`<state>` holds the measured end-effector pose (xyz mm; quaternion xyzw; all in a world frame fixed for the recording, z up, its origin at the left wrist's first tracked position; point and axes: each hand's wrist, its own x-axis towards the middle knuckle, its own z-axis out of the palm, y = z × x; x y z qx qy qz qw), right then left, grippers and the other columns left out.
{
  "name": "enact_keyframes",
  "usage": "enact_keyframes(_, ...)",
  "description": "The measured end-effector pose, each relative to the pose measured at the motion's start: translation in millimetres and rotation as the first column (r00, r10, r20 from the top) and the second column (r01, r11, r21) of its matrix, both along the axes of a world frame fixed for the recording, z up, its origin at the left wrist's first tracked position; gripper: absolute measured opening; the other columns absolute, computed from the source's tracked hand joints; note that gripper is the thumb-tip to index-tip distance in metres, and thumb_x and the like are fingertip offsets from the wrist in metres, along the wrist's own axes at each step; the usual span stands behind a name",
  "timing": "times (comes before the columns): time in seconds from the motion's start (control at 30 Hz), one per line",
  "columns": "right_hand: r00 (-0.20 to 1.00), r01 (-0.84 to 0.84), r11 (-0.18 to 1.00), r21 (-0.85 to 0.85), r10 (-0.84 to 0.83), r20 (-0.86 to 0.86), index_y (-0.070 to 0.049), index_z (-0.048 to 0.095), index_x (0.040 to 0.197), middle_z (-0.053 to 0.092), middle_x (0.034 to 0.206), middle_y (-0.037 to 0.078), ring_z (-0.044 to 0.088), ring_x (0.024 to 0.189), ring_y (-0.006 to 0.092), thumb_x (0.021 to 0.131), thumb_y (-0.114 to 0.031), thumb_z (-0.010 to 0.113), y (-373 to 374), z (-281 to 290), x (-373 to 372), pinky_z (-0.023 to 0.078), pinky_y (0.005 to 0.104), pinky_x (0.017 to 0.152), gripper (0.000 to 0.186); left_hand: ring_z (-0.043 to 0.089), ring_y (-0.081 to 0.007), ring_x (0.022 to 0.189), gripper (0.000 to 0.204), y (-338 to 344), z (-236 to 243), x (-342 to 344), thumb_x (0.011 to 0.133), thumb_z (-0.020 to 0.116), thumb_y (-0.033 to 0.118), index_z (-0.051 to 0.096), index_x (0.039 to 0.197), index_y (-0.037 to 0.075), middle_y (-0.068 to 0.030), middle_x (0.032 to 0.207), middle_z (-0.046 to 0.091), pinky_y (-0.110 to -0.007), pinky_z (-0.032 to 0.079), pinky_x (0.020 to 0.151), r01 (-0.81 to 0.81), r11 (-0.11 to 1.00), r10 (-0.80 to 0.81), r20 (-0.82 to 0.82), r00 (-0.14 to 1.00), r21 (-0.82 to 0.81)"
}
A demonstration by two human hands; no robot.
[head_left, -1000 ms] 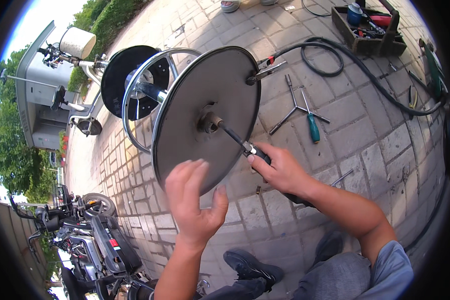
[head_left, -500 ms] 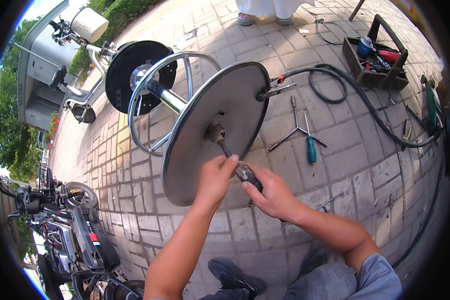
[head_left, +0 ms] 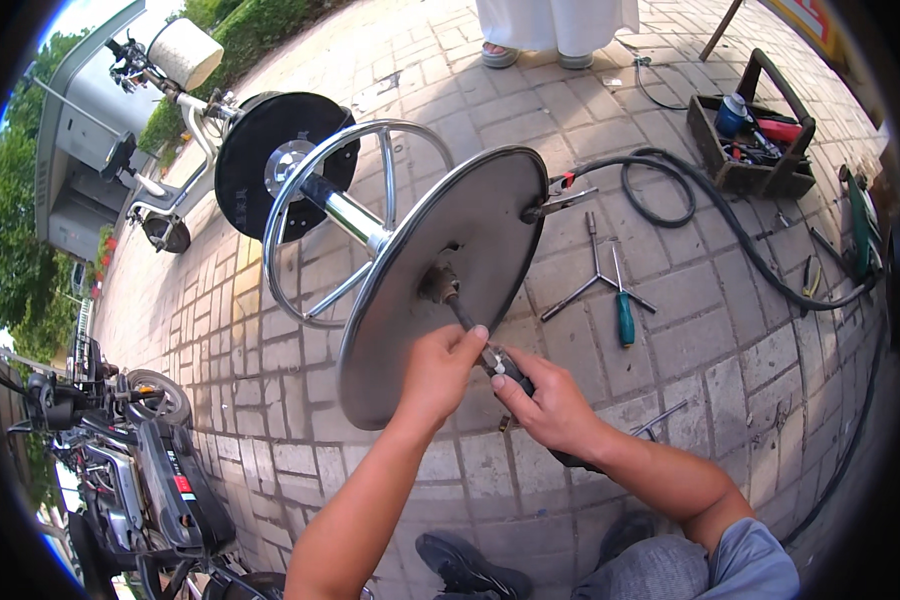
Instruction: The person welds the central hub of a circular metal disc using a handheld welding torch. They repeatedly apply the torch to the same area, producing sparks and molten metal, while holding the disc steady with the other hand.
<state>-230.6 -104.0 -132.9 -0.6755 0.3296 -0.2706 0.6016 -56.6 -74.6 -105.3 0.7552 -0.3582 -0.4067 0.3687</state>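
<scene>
Brick paving (head_left: 300, 400) lies underfoot; black-handled tool (head_left: 507, 368) is gripped by the closed right hand (head_left: 550, 402), its rod (head_left: 460, 312) pinched by the curled left hand (head_left: 440, 372), while grey disc (head_left: 410, 310) just beyond both, likely stiff and heavy, is best held by the rim.

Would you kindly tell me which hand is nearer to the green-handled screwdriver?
The right hand: it lies below and left of the green-handled screwdriver in the picture. The left hand is farther left, in front of the grey disc.
</scene>
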Motion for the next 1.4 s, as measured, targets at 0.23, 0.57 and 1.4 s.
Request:
enact_keyframes(0.23,0.998,0.044,0.997,-0.062,-0.040,0.056,0.005,0.055,0.128,0.064,0.104,0.029,0.063,0.095,0.0439,0.095,-0.025,0.061,1.0,0.7,1.1,0.050,0.0462,0.084,0.045,0.060,-0.0333,0.111,0.043,24.8,62.5,-20.6,0.086,0.072,0.032,0.065,0.117,0.004,-0.0161,0.123,0.062,-0.041,0.049,0.095,0.551,0.834,-0.246,0.908,0.339,0.020)
enact_keyframes(0.57,0.999,0.051,0.996,-0.068,-0.050,0.018,0.005,0.054,0.129,0.064,0.102,0.029,0.062,0.093,0.0445,0.095,-0.028,0.060,8.7,5.7,6.2,0.050,0.0487,0.083,0.048,0.059,-0.0253,0.118,0.043,1.0,113.6,5.0,0.081,0.073,0.023,0.063,0.120,0.009,-0.0095,0.129,0.062,-0.042,0.043,0.107,0.852,0.331,-0.486,0.847,-0.214,0.406)
enact_keyframes(1.4,0.986,0.133,0.991,0.030,-0.129,-0.102,0.005,0.053,0.132,0.064,0.103,0.028,0.062,0.094,0.0403,0.095,-0.029,0.062,28.8,8.0,17.8,0.049,0.0440,0.084,0.051,0.058,-0.0096,0.106,0.046,-24.0,124.9,37.4,0.104,0.052,0.029,0.053,0.137,-0.003,-0.0060,0.119,0.065,-0.022,0.044,0.091,0.273,0.916,-0.225,0.188,0.956,-0.293)
